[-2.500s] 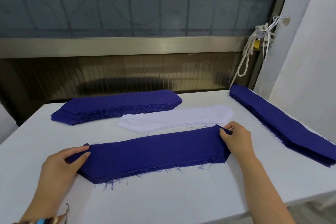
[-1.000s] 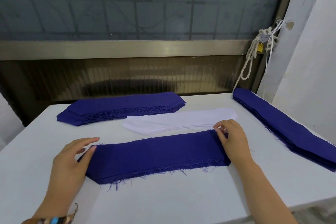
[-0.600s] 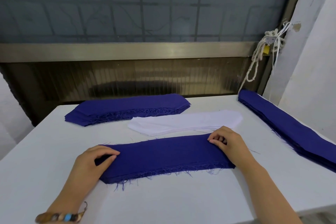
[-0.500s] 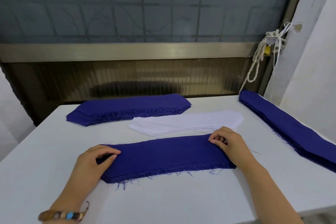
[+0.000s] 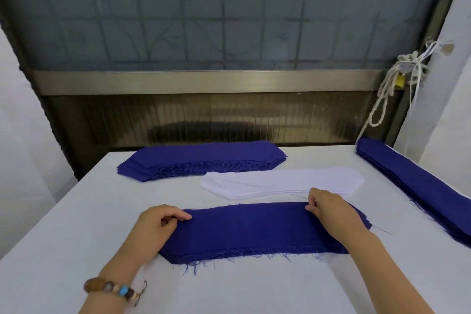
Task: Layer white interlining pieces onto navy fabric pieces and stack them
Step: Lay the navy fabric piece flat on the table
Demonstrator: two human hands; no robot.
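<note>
Here the right hand [image 5: 331,214] pinches the far edge of the frayed navy fabric strip [image 5: 249,229]; the left hand [image 5: 155,227] curls on its other end, grip unclear. Squaring, seemingly; next, lift a white interlining piece [image 5: 280,182] from just beyond the right hand.

The fabric pieces [image 5: 249,229] are navy, the interlining [image 5: 280,182] white.

A low stack of long navy fabric pieces [image 5: 254,229], with angled ends and a frayed front edge, lies flat across the table [image 5: 76,224] nearest the viewer. Just behind it sits a thin stack of white interlining pieces [image 5: 280,182], then a second navy stack [image 5: 204,158]. A third navy stack [image 5: 420,186] runs along the right edge
</note>
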